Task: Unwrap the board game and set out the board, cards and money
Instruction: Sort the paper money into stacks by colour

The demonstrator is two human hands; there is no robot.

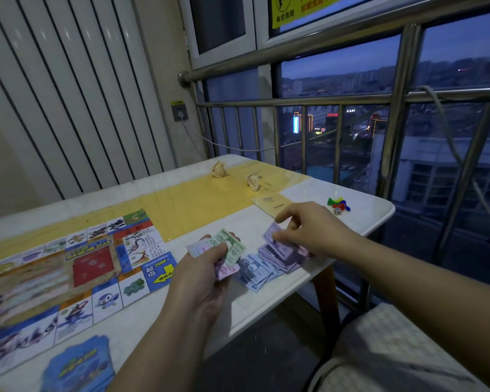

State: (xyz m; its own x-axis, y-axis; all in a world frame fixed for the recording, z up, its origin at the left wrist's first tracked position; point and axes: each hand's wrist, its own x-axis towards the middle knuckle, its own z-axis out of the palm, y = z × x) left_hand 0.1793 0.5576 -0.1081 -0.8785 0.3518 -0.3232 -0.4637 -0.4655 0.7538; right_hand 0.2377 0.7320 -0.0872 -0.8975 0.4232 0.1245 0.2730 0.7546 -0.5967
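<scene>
The game board (68, 267) lies unfolded and flat on the left part of the table. A stack of blue cards (78, 366) sits near the table's front edge. My left hand (207, 273) grips a wad of play money (227, 247), green and pink notes on top. My right hand (311, 230) pinches a purple note (270, 232) over a spread pile of purple notes (280, 254). A pile of blue notes (253, 271) lies between the two hands.
Coloured pawns (338, 203) and a die (337, 211) sit near the table's right corner, beside a tan booklet (270, 202). Two crumpled wrappers (219, 169) (253, 181) lie at the back. A steel railing (294, 103) and window stand behind the white table (266, 301).
</scene>
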